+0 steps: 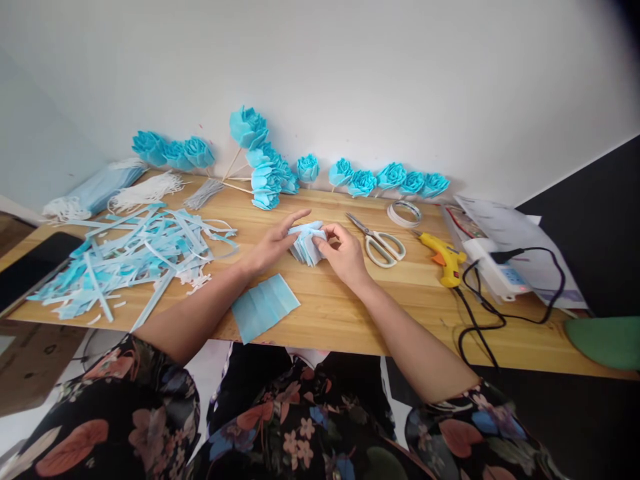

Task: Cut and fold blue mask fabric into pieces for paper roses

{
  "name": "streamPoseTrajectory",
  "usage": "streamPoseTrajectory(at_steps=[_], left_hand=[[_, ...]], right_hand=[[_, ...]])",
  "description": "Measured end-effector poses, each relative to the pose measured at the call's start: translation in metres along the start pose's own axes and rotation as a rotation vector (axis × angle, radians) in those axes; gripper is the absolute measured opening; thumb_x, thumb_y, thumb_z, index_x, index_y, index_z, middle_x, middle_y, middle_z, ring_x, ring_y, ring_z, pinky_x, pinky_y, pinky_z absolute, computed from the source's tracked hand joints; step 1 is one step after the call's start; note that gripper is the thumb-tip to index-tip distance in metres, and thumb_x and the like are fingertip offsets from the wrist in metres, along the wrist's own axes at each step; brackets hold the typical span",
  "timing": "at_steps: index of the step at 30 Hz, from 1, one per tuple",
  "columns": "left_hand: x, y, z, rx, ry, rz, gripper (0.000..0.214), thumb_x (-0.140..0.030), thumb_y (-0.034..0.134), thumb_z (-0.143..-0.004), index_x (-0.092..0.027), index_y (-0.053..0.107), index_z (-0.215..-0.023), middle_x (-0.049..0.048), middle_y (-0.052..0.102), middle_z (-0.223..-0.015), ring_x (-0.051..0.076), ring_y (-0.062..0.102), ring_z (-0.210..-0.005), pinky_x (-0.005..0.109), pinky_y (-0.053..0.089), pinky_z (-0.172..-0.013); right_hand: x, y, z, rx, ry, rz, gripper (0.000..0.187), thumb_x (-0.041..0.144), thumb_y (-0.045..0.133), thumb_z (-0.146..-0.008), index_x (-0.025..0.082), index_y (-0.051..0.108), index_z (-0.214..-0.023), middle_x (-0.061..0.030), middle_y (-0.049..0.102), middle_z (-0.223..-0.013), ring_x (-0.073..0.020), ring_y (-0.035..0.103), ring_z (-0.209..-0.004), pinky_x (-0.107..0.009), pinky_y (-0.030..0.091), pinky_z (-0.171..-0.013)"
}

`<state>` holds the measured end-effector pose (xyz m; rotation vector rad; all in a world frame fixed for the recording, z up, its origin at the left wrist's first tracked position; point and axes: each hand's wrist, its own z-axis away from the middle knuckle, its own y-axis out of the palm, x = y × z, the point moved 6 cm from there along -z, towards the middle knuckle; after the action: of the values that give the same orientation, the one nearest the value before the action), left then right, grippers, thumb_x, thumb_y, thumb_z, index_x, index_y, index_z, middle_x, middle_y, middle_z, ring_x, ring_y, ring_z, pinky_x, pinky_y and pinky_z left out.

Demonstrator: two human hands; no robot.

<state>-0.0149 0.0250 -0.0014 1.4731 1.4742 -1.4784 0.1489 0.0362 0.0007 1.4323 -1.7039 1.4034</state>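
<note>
A small stack of pale blue mask-fabric pieces [306,244] rests on the wooden table [350,313] between my two hands. My left hand [274,241] lies against its left side with fingers stretched out over the top. My right hand [344,253] pinches the stack's right edge with curled fingers. A flat blue fabric rectangle [264,307] lies near the table's front edge, just below my left wrist.
A heap of cut blue strips [135,253] covers the left of the table. Blue fabric roses [390,177] line the wall. Scissors [380,244], a tape roll [404,213], a yellow glue gun [446,256] with black cable and papers [515,240] lie to the right.
</note>
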Motion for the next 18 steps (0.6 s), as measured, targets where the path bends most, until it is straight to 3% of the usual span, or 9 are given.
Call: streamPoseTrajectory(at_steps=[9,14,18], left_hand=[[0.001,-0.008,0.003,-0.094,-0.055,0.094,0.06,-0.055,0.045,-0.097,-0.019,0.051,-0.145,0.0085,0.048,-0.154,0.03,0.039,-0.144,0.045,0.025,-0.121],[0.015,-0.008,-0.001,-0.134,-0.131,0.227,0.064,-0.034,0.062,-0.085,-0.019,0.049,-0.146,0.0093,0.059,-0.141,0.03,0.055,-0.125,0.045,0.039,-0.11],[0.021,-0.01,-0.001,-0.146,-0.149,0.256,0.067,-0.027,0.059,-0.082,-0.019,0.047,-0.147,0.0091,0.063,-0.132,0.025,0.062,-0.11,0.042,0.045,-0.103]], right_hand=[[0.007,0.0,0.002,0.023,0.01,-0.016,0.008,0.029,0.063,-0.079,0.024,0.059,-0.083,-0.0022,0.072,-0.092,-0.018,0.065,-0.079,-0.033,0.053,-0.074],[0.012,-0.001,0.003,0.043,-0.004,-0.014,0.008,0.029,0.062,-0.079,0.023,0.057,-0.082,-0.0022,0.073,-0.091,-0.0192,0.066,-0.083,-0.034,0.052,-0.077],[0.015,0.001,0.006,0.157,0.014,-0.047,0.012,0.032,0.065,-0.08,0.023,0.058,-0.083,0.0,0.07,-0.079,-0.0169,0.063,-0.073,-0.029,0.048,-0.066]])
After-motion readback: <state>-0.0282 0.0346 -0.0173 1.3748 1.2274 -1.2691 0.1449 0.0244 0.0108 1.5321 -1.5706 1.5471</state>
